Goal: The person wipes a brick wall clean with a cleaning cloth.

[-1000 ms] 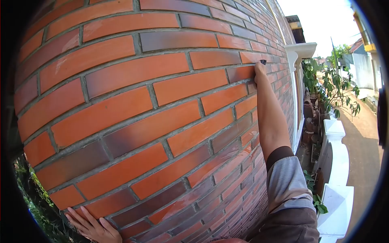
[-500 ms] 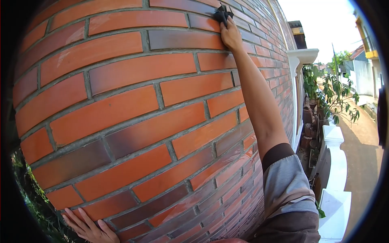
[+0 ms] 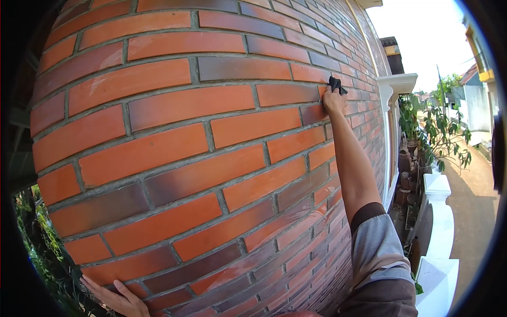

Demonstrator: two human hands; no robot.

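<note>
An orange and dark-purple brick wall (image 3: pixel 253 127) with grey mortar joints fills most of the head view. My right hand (image 3: pixel 335 101) is closed on a crumpled black cloth (image 3: pixel 336 84) and presses it against the bricks at upper right, the arm stretched out. Part of the cloth is hidden by my fingers. Low on the left, my left hand (image 3: pixel 119 302) rests against the wall's corner edge with its fingers stretched out and the thumb apart. Nothing shows in it. Pale shiny streaks mark some lower bricks.
White fence posts (image 3: pixel 437 274) and a low white wall run along the right, beside a paved lane (image 3: pixel 472 201). Leafy potted plants (image 3: pixel 438 129) stand by a white column (image 3: pixel 388 111). Green foliage (image 3: pixel 47 248) grows past the wall's left edge.
My right hand has moved the cloth down and to the right across the bricks. My left hand stays at the corner, its fingers now closer together. The view has shifted slightly.
</note>
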